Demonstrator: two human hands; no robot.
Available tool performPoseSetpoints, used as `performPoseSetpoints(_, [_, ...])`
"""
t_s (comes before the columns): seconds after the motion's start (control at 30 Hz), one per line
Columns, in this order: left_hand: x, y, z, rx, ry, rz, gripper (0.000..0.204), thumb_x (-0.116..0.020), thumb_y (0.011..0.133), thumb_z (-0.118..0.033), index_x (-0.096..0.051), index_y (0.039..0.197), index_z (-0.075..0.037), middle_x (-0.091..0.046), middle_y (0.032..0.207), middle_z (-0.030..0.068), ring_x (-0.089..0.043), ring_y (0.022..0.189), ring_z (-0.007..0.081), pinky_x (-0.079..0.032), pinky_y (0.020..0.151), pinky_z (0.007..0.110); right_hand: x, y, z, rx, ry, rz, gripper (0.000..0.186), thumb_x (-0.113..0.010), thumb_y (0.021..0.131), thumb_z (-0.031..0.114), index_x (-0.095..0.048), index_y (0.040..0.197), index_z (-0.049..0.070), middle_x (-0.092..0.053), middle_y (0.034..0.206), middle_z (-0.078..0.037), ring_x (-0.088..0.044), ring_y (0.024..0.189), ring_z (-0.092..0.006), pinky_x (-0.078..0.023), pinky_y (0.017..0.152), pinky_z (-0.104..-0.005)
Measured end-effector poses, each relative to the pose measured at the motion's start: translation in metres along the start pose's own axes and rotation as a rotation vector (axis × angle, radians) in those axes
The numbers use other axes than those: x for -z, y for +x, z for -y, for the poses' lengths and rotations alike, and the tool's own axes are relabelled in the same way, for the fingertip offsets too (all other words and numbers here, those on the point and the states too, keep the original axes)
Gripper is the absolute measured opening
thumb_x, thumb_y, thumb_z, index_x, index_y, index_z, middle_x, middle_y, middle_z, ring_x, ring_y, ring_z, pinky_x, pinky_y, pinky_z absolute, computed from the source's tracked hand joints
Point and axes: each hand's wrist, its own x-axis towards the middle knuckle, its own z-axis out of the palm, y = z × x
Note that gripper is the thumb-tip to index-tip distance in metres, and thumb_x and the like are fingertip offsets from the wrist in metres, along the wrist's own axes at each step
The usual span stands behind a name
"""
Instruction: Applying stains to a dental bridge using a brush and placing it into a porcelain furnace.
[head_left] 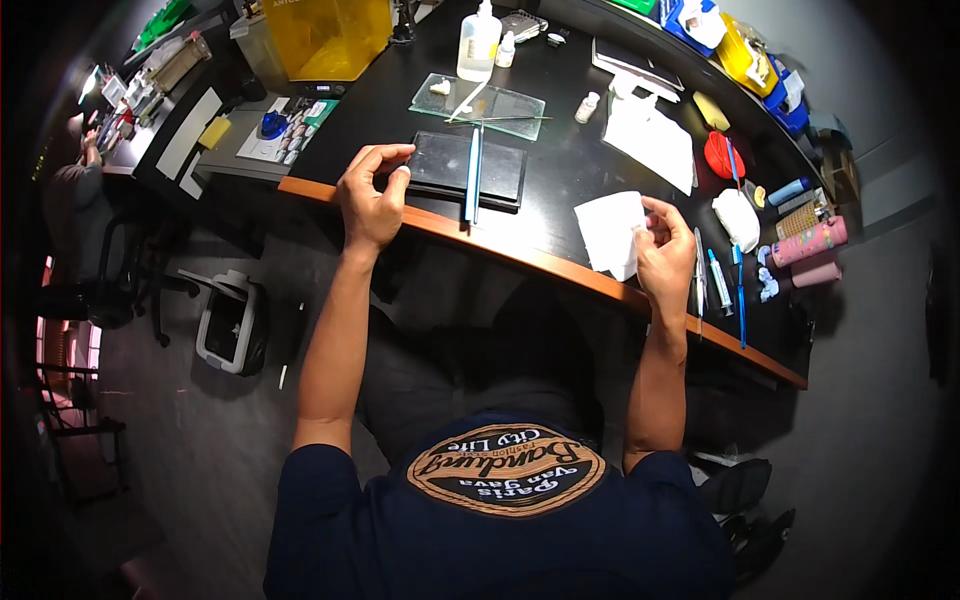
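One wood-edged black table [560, 170] stands near a grey plastic bin [207, 328] holding pale scraps. A flat rectangular slab [436, 170] lies beside the left hand [375, 200], thumb and fingers curved apart; near the table's edge, the right hand [665, 255] pinches white paper [605, 230], long axis pointing away from the body.

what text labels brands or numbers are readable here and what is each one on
Wording left uncopied; where it stands:
Navy shirt: large lettering in an oval print, readable, mostly upside down in the picture.
Yellow box: lettering cut off by the picture's top edge.
Clear bottle: label too small to read.
Small vial: label too blurred.
White paper at the right hand: no readable print.
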Motion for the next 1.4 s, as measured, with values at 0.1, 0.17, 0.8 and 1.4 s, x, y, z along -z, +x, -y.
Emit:
performPoseSetpoints(0.1, [0.001, 0.001, -0.001, -0.012, 0.015, -0.018, 0.024, -0.060, 0.087, 0.005, -0.074, 0.106, 0.002, -0.071, 0.103, 0.0079, -0.070, 0.097, 0.0157, -0.053, 0.090, 0.027, -0.015, 0.009, 0.031, 0.021, 0.341, 0.071, 0.036, -0.065, 0.088, -0.009, -0.067, 0.123, 0.000, -0.065, 0.100, -0.004, -0.063, 0.087, -0.0085, -0.052, 0.076, -0.0225])
performPoseSetpoints(0.17, [0.001, 0.001, 0.000, -0.017, 0.022, -0.019, 0.024, -0.060, 0.087, 0.005, -0.074, 0.106, 0.002, -0.071, 0.103, 0.0082, -0.070, 0.098, 0.0160, -0.054, 0.090, 0.028, -0.031, 0.016, 0.052, 0.047, 0.462, 0.107, 0.039, -0.065, 0.088, -0.010, -0.064, 0.126, -0.001, -0.065, 0.101, -0.006, -0.065, 0.092, -0.0111, -0.054, 0.079, -0.0240])
performPoseSetpoints(0.8, [-0.004, 0.004, 0.001, -0.111, 0.173, -0.064, 0.020, -0.066, 0.079, -0.002, -0.074, 0.097, -0.002, -0.071, 0.093, 0.0115, -0.069, 0.089, 0.0256, -0.054, 0.082, 0.035, -0.123, 0.100, 0.056, 0.537, -0.486, 0.155, 0.010, -0.072, 0.081, 0.004, -0.074, 0.091, 0.006, -0.064, 0.090, -0.018, -0.068, 0.082, -0.0374, -0.057, 0.076, -0.0458])
performPoseSetpoints(1.4, [-0.007, 0.008, 0.003, -0.065, 0.223, -0.092, 0.015, -0.067, 0.082, -0.005, -0.074, 0.095, 0.001, -0.071, 0.092, 0.0131, -0.072, 0.086, 0.0259, -0.057, 0.081, 0.035, -0.157, 0.159, 0.035, 0.458, -0.710, 0.311, 0.017, -0.067, 0.081, 0.002, -0.076, 0.094, 0.008, -0.065, 0.103, -0.018, -0.068, 0.104, -0.0363, -0.056, 0.090, -0.0470])
